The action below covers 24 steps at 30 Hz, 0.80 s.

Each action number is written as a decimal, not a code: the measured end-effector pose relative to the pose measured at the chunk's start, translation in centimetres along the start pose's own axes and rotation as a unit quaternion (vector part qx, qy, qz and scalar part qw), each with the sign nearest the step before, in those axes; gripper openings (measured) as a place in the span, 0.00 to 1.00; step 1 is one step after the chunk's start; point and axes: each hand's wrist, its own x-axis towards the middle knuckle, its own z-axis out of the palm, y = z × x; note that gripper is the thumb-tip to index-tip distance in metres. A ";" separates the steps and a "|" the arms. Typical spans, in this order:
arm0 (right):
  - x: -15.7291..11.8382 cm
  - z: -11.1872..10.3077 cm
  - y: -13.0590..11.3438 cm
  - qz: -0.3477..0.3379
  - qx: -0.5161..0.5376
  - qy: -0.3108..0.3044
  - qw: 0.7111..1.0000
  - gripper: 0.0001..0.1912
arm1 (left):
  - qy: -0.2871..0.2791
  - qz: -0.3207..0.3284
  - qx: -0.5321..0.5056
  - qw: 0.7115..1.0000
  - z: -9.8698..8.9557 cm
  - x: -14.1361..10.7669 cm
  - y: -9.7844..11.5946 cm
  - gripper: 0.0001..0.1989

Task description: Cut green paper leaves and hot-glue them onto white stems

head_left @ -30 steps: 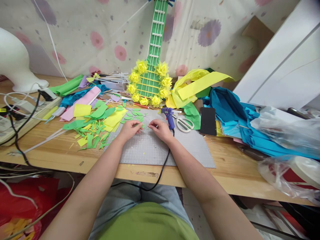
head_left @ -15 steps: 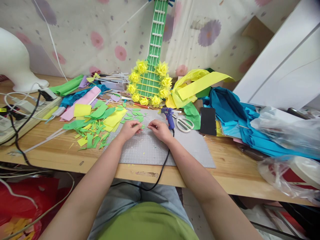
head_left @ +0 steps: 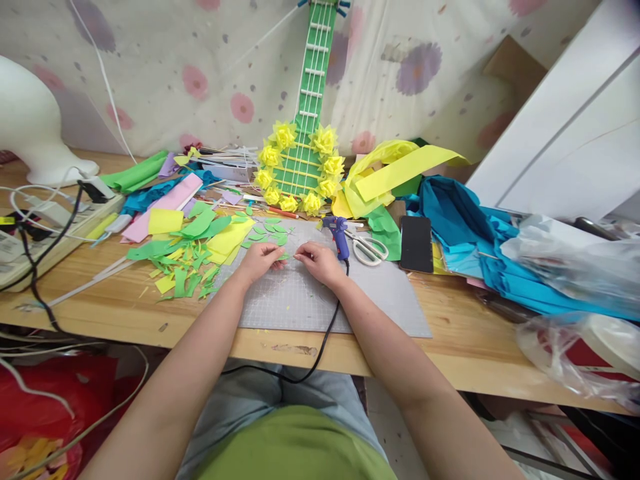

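My left hand (head_left: 263, 260) pinches a small green paper leaf (head_left: 285, 257) over the grey cutting mat (head_left: 290, 307). Close to it on the right, my right hand (head_left: 319, 259) has thumb and forefinger pressed together; anything between them is too small to make out. Just beyond both hands lie several cut green paper leaves (head_left: 270, 229). A blue glue gun (head_left: 340, 237) rests right of my right hand, its black cord running toward me. White-handled scissors (head_left: 370, 251) lie beside the glue gun.
A green paper guitar (head_left: 311, 107) ringed with yellow paper flowers leans at the back. Green and yellow scraps (head_left: 185, 260) are heaped left. A black phone (head_left: 416, 244), blue crepe paper (head_left: 450, 207) and a plastic-wrapped tub (head_left: 595, 347) stand right. A power strip (head_left: 60, 227) sits far left.
Hardly anything differs. My hands keep almost the same place, with slight finger movement, and the view has shifted a little.
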 end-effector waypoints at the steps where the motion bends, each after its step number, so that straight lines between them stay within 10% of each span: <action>1: 0.0 0.0 0.0 0.004 -0.002 -0.003 1.000 0.06 | -0.001 -0.001 0.000 1.000 0.0 0.0 0.0 0.17; 14: 0.3 0.1 0.3 0.074 -0.041 0.015 0.996 0.10 | 0.112 0.028 0.086 0.990 -2.7 0.4 0.0 0.15; 19: 0.5 0.1 0.2 0.148 -0.170 0.004 0.974 0.09 | 0.218 0.014 0.234 0.947 -4.9 0.5 0.0 0.15; 24: 1.2 0.5 -0.5 0.176 -0.265 -0.053 0.947 0.11 | 0.208 -0.083 0.376 0.899 -5.1 0.4 0.0 0.17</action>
